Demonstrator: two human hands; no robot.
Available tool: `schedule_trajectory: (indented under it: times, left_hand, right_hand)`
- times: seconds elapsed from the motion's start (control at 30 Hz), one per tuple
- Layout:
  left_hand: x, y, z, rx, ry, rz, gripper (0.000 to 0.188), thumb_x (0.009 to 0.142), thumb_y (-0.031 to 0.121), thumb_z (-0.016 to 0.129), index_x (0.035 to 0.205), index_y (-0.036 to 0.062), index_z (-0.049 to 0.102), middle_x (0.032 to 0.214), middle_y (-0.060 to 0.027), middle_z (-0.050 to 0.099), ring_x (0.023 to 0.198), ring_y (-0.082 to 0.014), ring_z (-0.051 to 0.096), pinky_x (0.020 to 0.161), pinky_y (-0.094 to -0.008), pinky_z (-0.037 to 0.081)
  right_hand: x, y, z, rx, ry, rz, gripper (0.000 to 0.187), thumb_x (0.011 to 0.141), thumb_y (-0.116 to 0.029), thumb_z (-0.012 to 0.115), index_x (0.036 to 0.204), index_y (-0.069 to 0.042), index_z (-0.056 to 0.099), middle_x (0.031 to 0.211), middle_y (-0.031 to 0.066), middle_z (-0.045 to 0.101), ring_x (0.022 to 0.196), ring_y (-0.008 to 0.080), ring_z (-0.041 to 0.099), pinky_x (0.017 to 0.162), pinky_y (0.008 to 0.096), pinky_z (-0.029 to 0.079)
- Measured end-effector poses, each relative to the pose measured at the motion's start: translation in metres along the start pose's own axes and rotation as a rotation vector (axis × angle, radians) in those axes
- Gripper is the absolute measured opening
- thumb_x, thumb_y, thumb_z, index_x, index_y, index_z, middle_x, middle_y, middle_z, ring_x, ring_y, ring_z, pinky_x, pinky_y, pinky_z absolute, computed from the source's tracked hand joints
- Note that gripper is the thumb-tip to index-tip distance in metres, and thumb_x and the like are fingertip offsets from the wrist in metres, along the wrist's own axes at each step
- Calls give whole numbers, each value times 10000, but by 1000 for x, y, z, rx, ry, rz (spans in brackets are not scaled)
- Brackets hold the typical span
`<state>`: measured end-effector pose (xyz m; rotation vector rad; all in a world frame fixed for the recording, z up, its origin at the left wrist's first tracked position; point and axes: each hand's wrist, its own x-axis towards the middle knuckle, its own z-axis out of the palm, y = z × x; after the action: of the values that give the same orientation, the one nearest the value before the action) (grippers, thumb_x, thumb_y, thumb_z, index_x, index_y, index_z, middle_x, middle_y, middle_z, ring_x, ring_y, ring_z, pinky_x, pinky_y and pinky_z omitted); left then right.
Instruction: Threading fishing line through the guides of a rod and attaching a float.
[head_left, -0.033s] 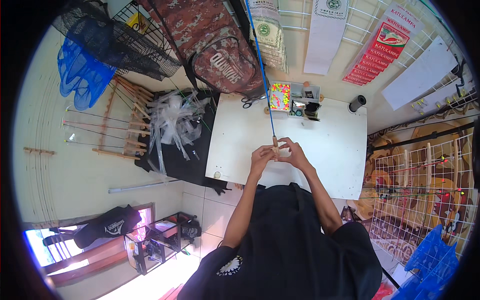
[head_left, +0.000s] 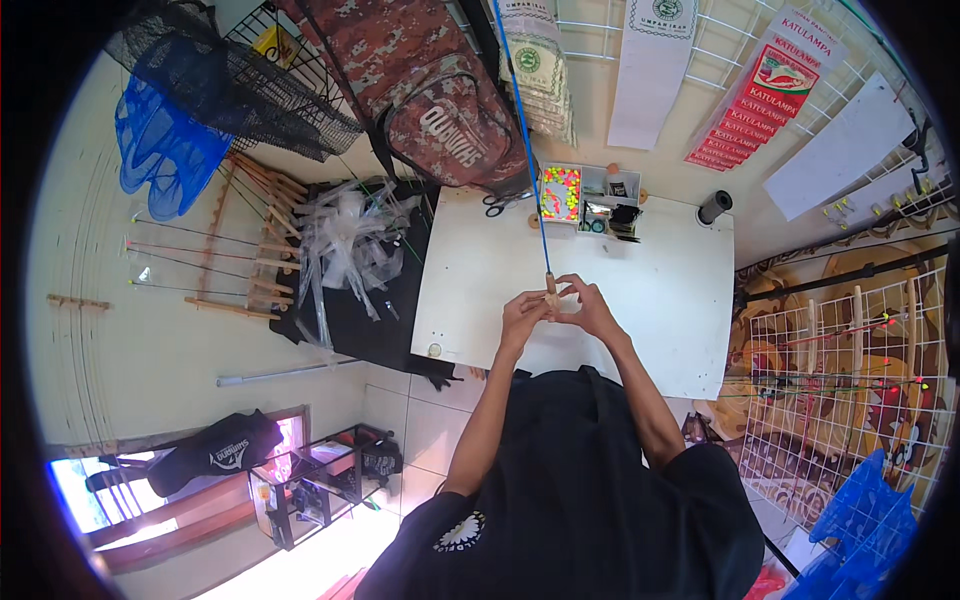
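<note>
A thin blue fishing rod (head_left: pixel 527 140) runs from the top of the view down to the near part of the white table. Its short tan handle end (head_left: pixel 550 284) is between my hands. My left hand (head_left: pixel 521 318) pinches that end from the left, fingers bent around it. From the right, my right hand (head_left: pixel 592 312) closes on the same spot with thumb and fingers curled. A small pale piece shows between the fingertips; it is too small to make out.
On the white table (head_left: pixel 470 290) stand a compartment box (head_left: pixel 592 180) with bright small pieces, scissors (head_left: pixel 494 206) and a black cylinder (head_left: pixel 714 207). Clear plastic wrappings (head_left: pixel 350 240) lie at left. A camouflage bag (head_left: pixel 425 100) leans behind. A wire rack (head_left: pixel 830 370) stands at right.
</note>
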<state>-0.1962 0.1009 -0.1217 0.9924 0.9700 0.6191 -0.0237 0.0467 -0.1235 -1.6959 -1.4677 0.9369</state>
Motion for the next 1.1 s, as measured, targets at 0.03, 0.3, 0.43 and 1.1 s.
schedule_trajectory:
  times: [0.03, 0.3, 0.43, 1.1]
  left_hand:
    - [1, 0, 0, 2, -16, 2, 323, 874, 56, 643, 1159, -84, 586, 974, -166, 682, 823, -177, 673, 748, -277, 554]
    - [3, 6, -4, 33, -26, -21, 352, 863, 70, 665, 1189, -27, 575, 949, -162, 695, 814, -174, 674, 751, -273, 549]
    - [7, 17, -1, 71, -59, -58, 444, 861, 88, 677, 1264, -1, 513, 934, -152, 701, 814, -169, 673, 750, -282, 548]
    - [49, 48, -25, 341, -545, -231, 481, 883, 117, 642, 1310, 99, 421, 943, -98, 658, 844, -154, 626, 773, -296, 508]
  right_hand:
    - [1, 2, 1, 0, 1, -1, 776, 627, -279, 894, 1285, -166, 499, 1037, 48, 670, 870, 229, 515, 768, 343, 451]
    - [15, 4, 3, 141, -93, -50, 672, 698, -234, 814, 1273, -102, 492, 1096, 78, 621, 966, 241, 507, 823, 347, 439]
    - [20, 12, 2, 213, -114, -90, 617, 724, -214, 779, 1250, -83, 486, 1093, 63, 611, 917, 216, 506, 802, 333, 425]
    - [27, 11, 1, 396, -214, 13, 576, 689, -197, 771, 1142, -95, 429, 1012, 51, 523, 937, 194, 526, 817, 366, 429]
